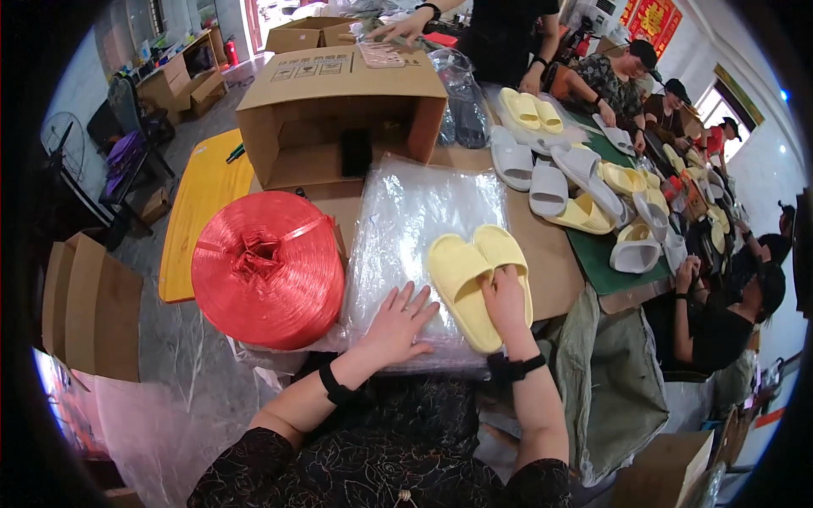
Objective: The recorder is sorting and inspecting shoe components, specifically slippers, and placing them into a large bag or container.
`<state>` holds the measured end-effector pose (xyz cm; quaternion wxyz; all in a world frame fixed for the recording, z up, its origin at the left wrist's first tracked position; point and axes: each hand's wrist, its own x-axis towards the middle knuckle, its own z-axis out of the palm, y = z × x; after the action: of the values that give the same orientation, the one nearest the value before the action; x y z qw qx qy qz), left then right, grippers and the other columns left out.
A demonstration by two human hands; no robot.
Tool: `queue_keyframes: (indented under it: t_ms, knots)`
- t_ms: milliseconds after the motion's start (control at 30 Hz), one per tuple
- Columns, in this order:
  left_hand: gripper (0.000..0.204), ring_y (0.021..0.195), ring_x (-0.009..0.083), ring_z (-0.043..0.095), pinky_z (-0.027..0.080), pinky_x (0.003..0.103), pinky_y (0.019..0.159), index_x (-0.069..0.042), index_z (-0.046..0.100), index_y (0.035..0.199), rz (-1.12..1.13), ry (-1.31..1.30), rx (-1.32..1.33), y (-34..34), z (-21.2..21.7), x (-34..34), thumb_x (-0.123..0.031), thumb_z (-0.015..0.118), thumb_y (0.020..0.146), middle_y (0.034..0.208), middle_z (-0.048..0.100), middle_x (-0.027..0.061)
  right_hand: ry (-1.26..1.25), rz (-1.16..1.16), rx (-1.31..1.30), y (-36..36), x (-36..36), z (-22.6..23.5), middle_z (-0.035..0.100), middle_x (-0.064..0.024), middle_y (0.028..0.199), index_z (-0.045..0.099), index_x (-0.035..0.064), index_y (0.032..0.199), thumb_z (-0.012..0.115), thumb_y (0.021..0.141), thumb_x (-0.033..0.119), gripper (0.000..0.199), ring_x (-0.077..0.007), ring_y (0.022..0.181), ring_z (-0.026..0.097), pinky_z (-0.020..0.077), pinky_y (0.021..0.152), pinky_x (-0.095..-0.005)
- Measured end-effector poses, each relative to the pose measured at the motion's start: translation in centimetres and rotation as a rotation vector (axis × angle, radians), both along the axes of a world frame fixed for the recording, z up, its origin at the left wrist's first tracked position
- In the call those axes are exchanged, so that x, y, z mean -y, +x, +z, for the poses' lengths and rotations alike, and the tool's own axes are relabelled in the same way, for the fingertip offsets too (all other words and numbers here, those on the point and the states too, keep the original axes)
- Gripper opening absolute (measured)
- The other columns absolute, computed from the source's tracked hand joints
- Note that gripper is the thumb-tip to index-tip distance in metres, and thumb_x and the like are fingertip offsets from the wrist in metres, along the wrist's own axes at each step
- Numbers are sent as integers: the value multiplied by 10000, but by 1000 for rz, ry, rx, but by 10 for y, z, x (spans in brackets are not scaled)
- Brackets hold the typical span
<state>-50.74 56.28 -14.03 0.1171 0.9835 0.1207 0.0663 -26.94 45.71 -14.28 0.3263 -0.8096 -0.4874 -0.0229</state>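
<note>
While right hand [506, 298] fingers clamp yellow slippers [479, 275], left hand [396, 320] fingers spread beside red twine [268, 269].

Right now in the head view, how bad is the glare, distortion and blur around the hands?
Head view: strong fisheye, black corners, table edge bends toward the rim. Glare patches on the stack of clear plastic bags and blown-out windows at upper right. Centre is sharp: left hand flat on the bags, right hand on the yellow slippers. The red twine spool shows sheen but keeps detail.
</note>
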Motion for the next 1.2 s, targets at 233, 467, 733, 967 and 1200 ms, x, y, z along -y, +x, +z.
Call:
queue_keyframes:
  t_ms: [233, 467, 733, 967, 1200]
  knots:
    - [836, 1403, 416, 261, 146, 609, 1131, -144, 380, 1454, 25, -19, -48, -11, 18, 8, -688, 502, 832, 1524, 305, 183, 373, -260, -99, 32, 36, 4, 557, -156, 846, 539, -56, 832, 617, 875, 92, 173, -301, 716, 544, 438, 664, -380]
    - [594, 1340, 392, 377, 368, 436, 1075, -162, 568, 1295, 66, -49, 103, -38, 19, -25, -382, 730, 768, 1436, 436, 182, 572, -265, -485, -12, 114, 28, 635, -37, 895, 597, -38, 1050, 560, 956, 83, 157, -96, 807, 551, 438, 732, -244]
    - [458, 1113, 336, 510, 433, 426, 979, -154, 692, 1100, 157, -205, 243, -21, 10, 0, -411, 756, 727, 1204, 593, 106, 554, -189, -521, -59, 179, 29, 644, -59, 1079, 569, -31, 1178, 544, 921, -1, 260, -126, 963, 597, 450, 853, -260]
    - [573, 1172, 331, 445, 423, 414, 999, -181, 682, 1152, 220, -249, 109, -4, 25, 4, -473, 790, 671, 1204, 568, 108, 468, -106, -463, -92, 194, 44, 638, -59, 1081, 564, -26, 1191, 561, 900, -8, 292, -122, 987, 588, 454, 844, -261]
    - [424, 1130, 324, 454, 410, 400, 994, -191, 720, 1083, 287, -283, 150, 2, 13, 3, -456, 733, 752, 1142, 583, 100, 288, -53, -331, -120, 182, 47, 584, -90, 1099, 608, -11, 1148, 573, 807, -65, 346, -146, 834, 578, 456, 697, -250]
